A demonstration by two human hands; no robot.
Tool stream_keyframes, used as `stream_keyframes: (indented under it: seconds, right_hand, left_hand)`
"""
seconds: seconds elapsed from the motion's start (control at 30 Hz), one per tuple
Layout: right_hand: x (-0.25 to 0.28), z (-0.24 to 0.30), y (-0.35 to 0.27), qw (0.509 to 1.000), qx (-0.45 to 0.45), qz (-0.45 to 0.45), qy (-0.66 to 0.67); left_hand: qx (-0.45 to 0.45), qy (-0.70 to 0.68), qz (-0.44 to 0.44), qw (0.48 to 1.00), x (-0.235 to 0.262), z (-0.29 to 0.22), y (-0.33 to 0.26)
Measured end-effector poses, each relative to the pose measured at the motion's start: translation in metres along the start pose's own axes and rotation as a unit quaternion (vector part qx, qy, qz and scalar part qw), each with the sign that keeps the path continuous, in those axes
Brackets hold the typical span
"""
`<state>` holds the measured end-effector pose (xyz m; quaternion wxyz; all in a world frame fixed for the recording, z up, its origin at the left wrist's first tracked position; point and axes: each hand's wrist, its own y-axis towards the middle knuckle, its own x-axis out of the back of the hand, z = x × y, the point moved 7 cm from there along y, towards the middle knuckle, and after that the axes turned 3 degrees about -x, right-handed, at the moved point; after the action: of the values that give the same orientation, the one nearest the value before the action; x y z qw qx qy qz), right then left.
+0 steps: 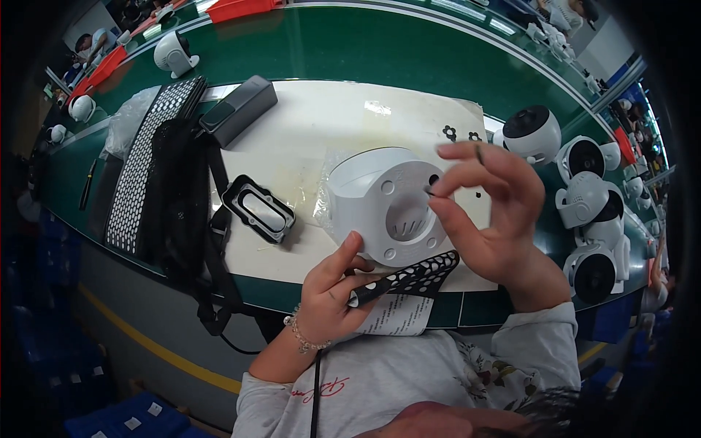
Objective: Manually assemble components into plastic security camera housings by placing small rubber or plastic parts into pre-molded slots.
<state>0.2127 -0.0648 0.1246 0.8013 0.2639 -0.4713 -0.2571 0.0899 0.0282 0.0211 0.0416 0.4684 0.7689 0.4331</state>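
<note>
2 hands are working: your left hand (332, 292) is gripping a black tool (380, 290) pointing right, steadying the white housing (387, 204) lying base-up on the mat (307, 139); your right hand (489, 212) is pinching a tiny screw (428, 190).

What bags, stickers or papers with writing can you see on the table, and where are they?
Clear plastic bag: crumpled under the white device base, mid-mat.
Paper slip: white with dark print, hanging off the near table edge below the left hand.
Sticker sheet: black with white dots, by the left hand.
Dotted strip: long, white and black, far left.
Plastic bag: clear, crumpled, far left behind the strip.
Right hand: pinches a tiny piece.
No screens visible.
</note>
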Motion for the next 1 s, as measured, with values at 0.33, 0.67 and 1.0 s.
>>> stream_keyframes:
  seconds: [0.33, 0.67, 1.0]
  right_hand:
    - [-0.025, 0.001, 0.017, 0.987, -0.073, 0.098, -0.104]
    - [-0.019, 0.011, -0.015, 0.993, -0.079, 0.066, -0.061]
    - [-0.041, 0.003, -0.036, 0.990, -0.116, 0.056, -0.061]
  left_hand:
    - [0.006, -0.011, 0.033, 0.999, -0.003, 0.000, -0.003]
    - [0.024, -0.037, 0.006, 0.999, -0.002, 0.004, -0.003]
    - [0.016, -0.032, -0.013, 0.999, -0.002, 0.006, -0.003]
